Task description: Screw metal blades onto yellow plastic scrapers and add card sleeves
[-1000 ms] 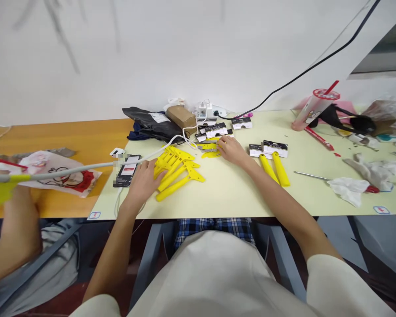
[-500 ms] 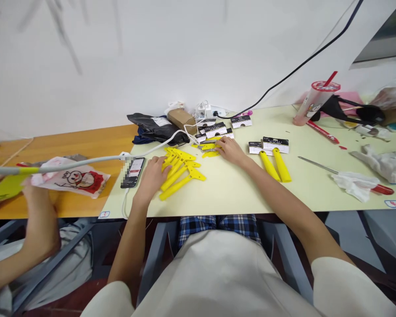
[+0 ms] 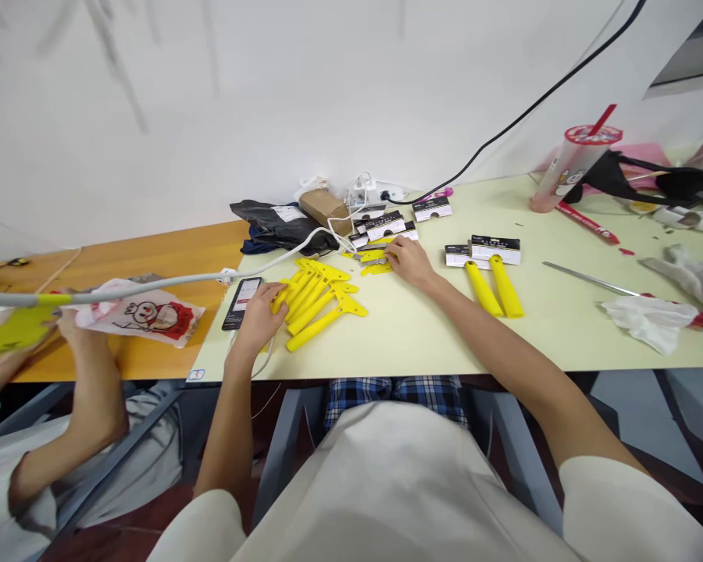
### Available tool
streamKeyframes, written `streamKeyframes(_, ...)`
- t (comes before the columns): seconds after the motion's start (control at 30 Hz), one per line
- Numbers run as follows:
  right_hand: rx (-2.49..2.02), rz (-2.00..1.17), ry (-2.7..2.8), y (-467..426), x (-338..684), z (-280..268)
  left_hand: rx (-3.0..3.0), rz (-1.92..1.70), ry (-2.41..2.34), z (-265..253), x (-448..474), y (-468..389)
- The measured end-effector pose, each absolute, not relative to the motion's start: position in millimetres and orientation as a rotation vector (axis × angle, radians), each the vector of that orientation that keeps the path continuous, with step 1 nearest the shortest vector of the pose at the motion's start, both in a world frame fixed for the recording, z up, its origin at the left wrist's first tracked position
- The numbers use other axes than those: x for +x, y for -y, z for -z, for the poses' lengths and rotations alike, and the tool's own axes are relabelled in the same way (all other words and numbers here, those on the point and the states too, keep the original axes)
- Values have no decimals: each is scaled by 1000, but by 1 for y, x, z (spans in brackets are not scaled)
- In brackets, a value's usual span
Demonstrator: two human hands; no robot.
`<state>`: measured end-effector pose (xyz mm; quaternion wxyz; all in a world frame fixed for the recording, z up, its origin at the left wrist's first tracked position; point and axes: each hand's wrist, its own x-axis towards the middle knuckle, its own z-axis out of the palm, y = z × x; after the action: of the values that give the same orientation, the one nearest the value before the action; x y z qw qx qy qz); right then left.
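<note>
Several yellow T-shaped scraper handles [image 3: 319, 318] lie fanned out on the pale tabletop. At their left edge my left hand [image 3: 258, 318] is closed, with thumb and fingertips around a yellow scraper handle [image 3: 280, 297], mostly covered by the hand. My right hand [image 3: 408, 261] reaches over a small pile of yellow pieces and metal blades [image 3: 372, 255]. Its fingers are bent together at the pile's right edge, and what lies under the fingertips is hidden. Two yellow handles with black-and-white cards [image 3: 495, 250] rest to the right of that hand.
A phone [image 3: 242, 303] lies beside my left hand, and a white cable [image 3: 205, 279] crosses above it. Behind are a black bag [image 3: 278, 228], a brown box [image 3: 326, 211] and a power strip [image 3: 364, 190]. Rightward stand a cup [image 3: 577, 170] and a long metal tool [image 3: 591, 279]. A co-worker's arm [image 3: 97, 375] is at left.
My left hand has drawn a little left from the fanned handles, with a yellow handle between its fingers. My right hand stays at the pile. The view has shifted slightly.
</note>
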<state>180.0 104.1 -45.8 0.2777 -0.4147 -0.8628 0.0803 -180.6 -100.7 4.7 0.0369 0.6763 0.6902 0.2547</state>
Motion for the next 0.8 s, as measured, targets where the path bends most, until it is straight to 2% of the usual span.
streamKeyframes(0.17,-1123,-185,2324,-103,178,46,2013,-1231,-2139,-31,-152,104)
streamKeyframes(0.3,-1146,-171,2314,-103,177,47,1483,-1618,-1707,-44,-99,98)
streamKeyframes(0.4,-1162,-172,2311,-104,178,48,1083,-1490,-1290,-38,-46,82)
streamKeyframes(0.53,-1167,-184,2320,-105,182,49,795,-1291,-969,-17,18,53)
streamKeyframes(0.8,-1116,-215,2323,-117,187,60,536,-1168,-884,15,67,11)
